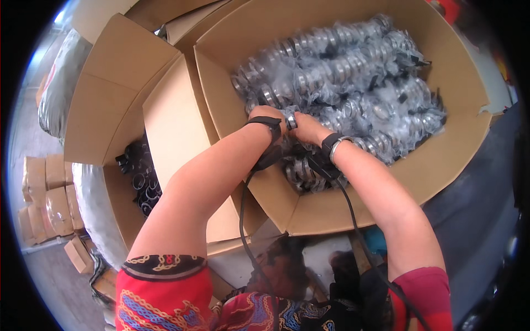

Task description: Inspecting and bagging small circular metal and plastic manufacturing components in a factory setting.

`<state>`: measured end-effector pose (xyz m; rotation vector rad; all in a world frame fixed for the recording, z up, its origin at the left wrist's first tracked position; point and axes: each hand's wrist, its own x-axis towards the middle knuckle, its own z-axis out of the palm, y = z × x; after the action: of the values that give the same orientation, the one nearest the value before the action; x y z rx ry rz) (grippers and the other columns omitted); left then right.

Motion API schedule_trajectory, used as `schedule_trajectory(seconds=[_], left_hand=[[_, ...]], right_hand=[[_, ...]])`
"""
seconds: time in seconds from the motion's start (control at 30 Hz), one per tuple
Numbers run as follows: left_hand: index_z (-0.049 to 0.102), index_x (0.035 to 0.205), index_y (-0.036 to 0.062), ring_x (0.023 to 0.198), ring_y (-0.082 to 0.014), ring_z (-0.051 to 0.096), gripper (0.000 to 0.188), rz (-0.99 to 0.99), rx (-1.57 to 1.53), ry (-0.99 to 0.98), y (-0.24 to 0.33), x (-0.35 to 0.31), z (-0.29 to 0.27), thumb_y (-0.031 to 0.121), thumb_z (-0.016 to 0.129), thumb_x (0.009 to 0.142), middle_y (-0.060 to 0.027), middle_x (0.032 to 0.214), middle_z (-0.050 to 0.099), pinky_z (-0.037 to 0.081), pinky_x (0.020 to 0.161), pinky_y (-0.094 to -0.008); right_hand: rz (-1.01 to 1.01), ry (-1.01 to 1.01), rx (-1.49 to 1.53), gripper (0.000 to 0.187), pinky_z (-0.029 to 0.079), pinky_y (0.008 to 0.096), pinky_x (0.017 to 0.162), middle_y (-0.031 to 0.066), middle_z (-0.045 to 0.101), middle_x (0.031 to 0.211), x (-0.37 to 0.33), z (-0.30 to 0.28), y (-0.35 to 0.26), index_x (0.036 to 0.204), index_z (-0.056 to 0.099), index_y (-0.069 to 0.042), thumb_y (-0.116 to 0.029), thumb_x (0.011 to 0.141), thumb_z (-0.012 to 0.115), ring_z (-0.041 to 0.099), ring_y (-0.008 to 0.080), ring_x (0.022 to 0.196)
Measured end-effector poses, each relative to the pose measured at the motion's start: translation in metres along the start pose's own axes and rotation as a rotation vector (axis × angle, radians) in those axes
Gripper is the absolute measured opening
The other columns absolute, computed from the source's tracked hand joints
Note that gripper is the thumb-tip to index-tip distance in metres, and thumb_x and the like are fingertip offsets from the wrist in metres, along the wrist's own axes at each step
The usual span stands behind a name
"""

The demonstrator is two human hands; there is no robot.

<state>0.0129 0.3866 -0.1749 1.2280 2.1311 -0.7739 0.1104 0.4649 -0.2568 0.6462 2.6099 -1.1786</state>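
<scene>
Inside a large open cardboard box (309,218) lie rows of shiny metal rings (331,71), wrapped in clear plastic. Both my hands reach over the near left part of the box. My left hand (269,113) is closed, its fingers curled around the left side of a plastic-wrapped metal ring (291,121). From the other side my right hand (308,129) closes on the same ring, fingertips pressed to it. My fingers partly hide the ring. Black straps with small dark units and cables sit on both wrists, and the right wrist also bears a metal bracelet (338,148).
Left of the box stands a second open carton (122,190) holding several dark ring-shaped parts (144,182). Its raised flaps lie between the two. Stacked brown cartons (47,196) and large white wrapped sacks (96,209) stand farther left. Black cables (243,215) hang from my wrists.
</scene>
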Motion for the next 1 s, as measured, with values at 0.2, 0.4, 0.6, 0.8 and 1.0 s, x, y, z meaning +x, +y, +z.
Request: schedule_trajectory(seconds=[0.2, 0.4, 0.6, 0.8, 1.0], left_hand=[[0.070, 0.099, 0.0095, 0.095, -0.0243, 0.065, 0.051, -0.136, 0.014, -0.016, 0.004, 0.003, -0.001, 0.044, 0.079, 0.062, -0.0087, 0.101, 0.068, 0.051, 0.080, -0.0352], [0.070, 0.101, 0.0100, 0.096, -0.0245, 0.065, 0.053, -0.044, 0.013, -0.051, -0.004, -0.004, -0.008, 0.045, 0.078, 0.063, -0.0086, 0.103, 0.068, 0.052, 0.080, -0.0364], [0.071, 0.093, 0.0073, 0.093, -0.0253, 0.066, 0.044, 0.041, 0.056, 0.142, -0.023, -0.030, -0.041, 0.035, 0.078, 0.059, -0.0115, 0.097, 0.069, 0.053, 0.076, -0.0366], [0.070, 0.082, 0.0071, 0.081, -0.0291, 0.066, 0.029, 0.263, 0.013, 0.438, -0.024, -0.065, -0.086, 0.034, 0.065, 0.073, -0.0144, 0.082, 0.067, 0.052, 0.066, -0.0407], [0.065, 0.082, 0.0004, 0.068, -0.0343, 0.062, 0.024, 0.454, -0.345, 0.753, -0.068, -0.128, -0.115, 0.020, 0.069, 0.069, -0.0175, 0.069, 0.062, 0.048, 0.063, -0.0414]], right_hand=[[0.071, -0.016, -0.031, 0.038, 0.046, 0.0427, 0.090, 0.0300, 0.059, 0.108, -0.008, -0.003, -0.017, 0.108, 0.054, 0.008, -0.009, 0.074, 0.058, 0.056, 0.0411, 0.106], [0.167, 0.040, -0.012, 0.040, 0.046, 0.0419, 0.090, 0.0296, 0.059, 0.108, -0.010, -0.005, -0.025, 0.107, 0.056, 0.008, -0.011, 0.072, 0.062, 0.057, 0.0411, 0.105], [0.223, 0.086, 0.010, 0.035, 0.048, 0.0410, 0.087, 0.0250, 0.062, 0.105, -0.011, -0.011, -0.050, 0.100, 0.063, 0.003, -0.016, 0.071, 0.066, 0.059, 0.0385, 0.102], [0.145, 0.136, 0.055, 0.028, 0.050, 0.0405, 0.080, 0.0186, 0.066, 0.098, -0.016, -0.040, -0.052, 0.091, 0.069, -0.007, -0.025, 0.070, 0.065, 0.064, 0.0325, 0.092], [0.111, 0.257, -0.086, 0.020, 0.052, 0.0388, 0.075, 0.0223, 0.066, 0.089, -0.042, -0.142, -0.130, 0.081, 0.070, 0.001, -0.009, 0.064, 0.067, 0.065, 0.0333, 0.088]])
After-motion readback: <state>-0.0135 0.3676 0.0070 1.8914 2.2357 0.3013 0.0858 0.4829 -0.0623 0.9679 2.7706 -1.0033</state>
